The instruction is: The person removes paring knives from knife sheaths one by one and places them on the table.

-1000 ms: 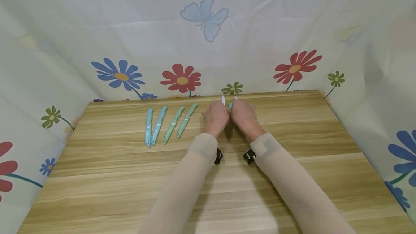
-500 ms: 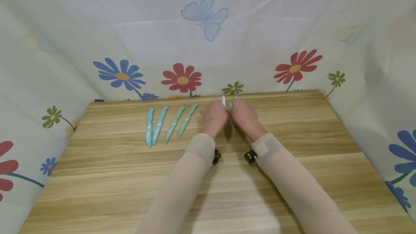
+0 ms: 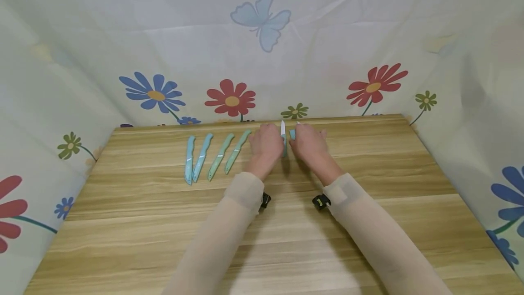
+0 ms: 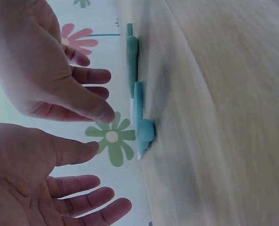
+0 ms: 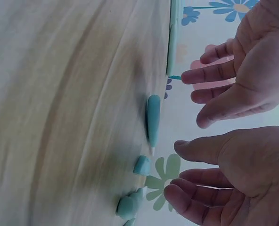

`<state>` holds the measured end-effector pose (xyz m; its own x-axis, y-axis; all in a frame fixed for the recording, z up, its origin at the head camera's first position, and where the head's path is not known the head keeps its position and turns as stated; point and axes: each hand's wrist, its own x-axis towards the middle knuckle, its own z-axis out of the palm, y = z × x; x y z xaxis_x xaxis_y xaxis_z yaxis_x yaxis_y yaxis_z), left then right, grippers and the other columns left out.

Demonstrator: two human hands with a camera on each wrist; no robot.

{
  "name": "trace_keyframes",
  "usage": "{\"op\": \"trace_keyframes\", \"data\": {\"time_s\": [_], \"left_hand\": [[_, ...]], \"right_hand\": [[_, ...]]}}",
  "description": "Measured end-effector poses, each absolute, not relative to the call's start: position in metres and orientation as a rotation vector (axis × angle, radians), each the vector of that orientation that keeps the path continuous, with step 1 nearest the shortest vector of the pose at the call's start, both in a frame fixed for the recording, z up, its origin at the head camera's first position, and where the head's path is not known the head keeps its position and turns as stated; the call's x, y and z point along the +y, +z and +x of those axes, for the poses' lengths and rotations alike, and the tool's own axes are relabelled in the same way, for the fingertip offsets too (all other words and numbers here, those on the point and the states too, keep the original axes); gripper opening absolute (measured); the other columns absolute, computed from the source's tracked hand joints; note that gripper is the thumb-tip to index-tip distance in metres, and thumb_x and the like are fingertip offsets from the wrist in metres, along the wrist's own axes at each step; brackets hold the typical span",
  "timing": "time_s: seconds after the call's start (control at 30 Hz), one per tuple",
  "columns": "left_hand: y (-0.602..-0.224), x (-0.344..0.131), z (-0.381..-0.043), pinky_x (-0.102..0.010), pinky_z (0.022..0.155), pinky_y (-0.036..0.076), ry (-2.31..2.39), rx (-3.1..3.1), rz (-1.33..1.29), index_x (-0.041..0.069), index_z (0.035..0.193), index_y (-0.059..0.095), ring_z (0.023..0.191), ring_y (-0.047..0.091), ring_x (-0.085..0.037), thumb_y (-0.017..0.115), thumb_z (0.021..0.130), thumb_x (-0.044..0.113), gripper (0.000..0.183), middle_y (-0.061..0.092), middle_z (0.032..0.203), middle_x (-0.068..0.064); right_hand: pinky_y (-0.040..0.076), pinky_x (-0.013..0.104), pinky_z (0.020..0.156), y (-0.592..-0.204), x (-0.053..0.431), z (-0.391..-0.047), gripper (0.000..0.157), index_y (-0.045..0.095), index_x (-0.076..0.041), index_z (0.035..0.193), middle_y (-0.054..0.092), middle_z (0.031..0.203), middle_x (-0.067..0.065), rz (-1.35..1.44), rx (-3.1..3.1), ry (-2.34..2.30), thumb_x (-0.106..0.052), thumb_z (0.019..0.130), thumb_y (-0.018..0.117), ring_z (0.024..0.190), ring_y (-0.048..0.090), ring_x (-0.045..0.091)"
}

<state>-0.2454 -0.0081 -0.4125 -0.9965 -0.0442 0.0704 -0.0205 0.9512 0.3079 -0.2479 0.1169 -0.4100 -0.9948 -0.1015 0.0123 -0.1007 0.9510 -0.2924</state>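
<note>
Between my hands in the head view lies a knife with a pale bare blade and teal handle [image 3: 284, 144]. My left hand [image 3: 268, 142] is just left of it, holding nothing. Its fingers [image 4: 78, 202] are loosely extended in the left wrist view, off the table. My right hand [image 3: 308, 142] hovers above a blue piece [image 3: 292, 134], its fingers [image 5: 186, 197] loosely bent and apart from everything. In the right wrist view, the teal handle [image 5: 153, 120], a short blue piece [image 5: 142, 165] and a green rounded end [image 5: 127, 207] sit below. My right hand hides part of these from above.
Several sheathed knives lie in a slanted row at the left, including a blue knife [image 3: 189, 160] and a green knife [image 3: 237, 151]. Behind the wooden table [image 3: 286, 240] hangs a flowered curtain [image 3: 327, 58].
My hands have moved apart, the left one shifting left off the bare-bladed knife, so its handle now shows. The sheathed knives have stayed in their row.
</note>
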Motion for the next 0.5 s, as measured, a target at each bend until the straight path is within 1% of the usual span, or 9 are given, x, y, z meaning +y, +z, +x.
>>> {"op": "trace_keyframes", "data": {"time_s": [0.1,0.17,0.27,0.4,0.5], "left_hand": [[-0.409,-0.012,-0.242,-0.056,0.100,0.048,-0.446,-3.026,0.041,0.008,0.118,0.072,0.106,0.069,-0.034,0.071,0.103,0.037,0.033,0.068,0.117,-0.011],[-0.409,-0.015,-0.240,-0.057,0.101,0.046,-0.435,-3.024,0.029,0.007,0.123,0.071,0.109,0.069,-0.035,0.070,0.104,0.037,0.036,0.068,0.121,-0.011],[-0.409,-0.021,-0.236,-0.057,0.102,0.046,-0.430,-3.017,-0.001,0.007,0.125,0.069,0.112,0.068,-0.036,0.070,0.104,0.037,0.036,0.067,0.125,-0.012],[-0.409,-0.028,-0.231,-0.057,0.102,0.046,-0.427,-3.003,-0.042,0.008,0.125,0.068,0.114,0.066,-0.036,0.071,0.103,0.036,0.035,0.065,0.128,-0.012],[-0.406,-0.034,-0.226,-0.057,0.102,0.046,-0.434,-2.991,-0.069,0.008,0.126,0.068,0.117,0.064,-0.036,0.072,0.103,0.035,0.035,0.065,0.128,-0.012]], "right_hand": [[0.027,0.073,0.116,-0.409,0.119,-0.243,0.020,0.067,-0.006,0.101,0.071,0.125,0.014,-0.195,3.119,-0.482,-0.026,0.102,0.073,0.106,0.064,0.029],[0.024,0.075,0.117,-0.409,0.121,-0.239,0.020,0.068,-0.007,0.099,0.071,0.123,0.013,-0.218,3.130,-0.499,-0.025,0.102,0.074,0.110,0.066,0.031],[0.026,0.074,0.115,-0.408,0.123,-0.233,0.021,0.071,-0.005,0.107,0.072,0.122,0.012,-0.254,3.144,-0.514,-0.025,0.101,0.075,0.116,0.066,0.033],[0.032,0.069,0.109,-0.407,0.124,-0.226,0.033,0.071,-0.005,0.126,0.071,0.130,0.012,-0.290,3.157,-0.518,-0.026,0.101,0.076,0.121,0.065,0.032],[0.036,0.065,0.105,-0.405,0.124,-0.221,0.039,0.070,-0.006,0.131,0.069,0.133,0.012,-0.318,3.177,-0.516,-0.028,0.100,0.077,0.122,0.065,0.032]]}}
